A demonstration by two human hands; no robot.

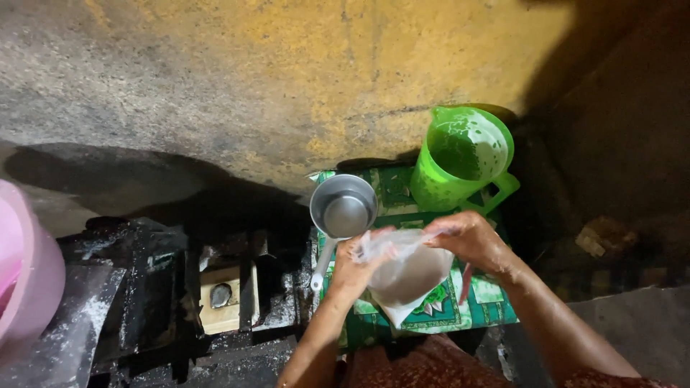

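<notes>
plastic bag [407, 273] of pale liquid gripped at its neck by left hand [357, 267] and right hand [471, 239], fingers closed, mouth kept up | steel ladle [343, 207] and green jug [463, 158] set near on patterned surface [496, 305]

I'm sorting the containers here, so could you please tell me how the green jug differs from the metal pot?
The green jug is tall translucent plastic with a side loop handle; the metal pot is low, grey, with a long straight handle. The jug's inside is smeared white; the pot's looks bare. Both stand open on the green patterned cloth.

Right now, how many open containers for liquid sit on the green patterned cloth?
2. A green plastic jug stands at the cloth's far right; a metal dipper cup sits at its far left. The bag may hide more.
</notes>
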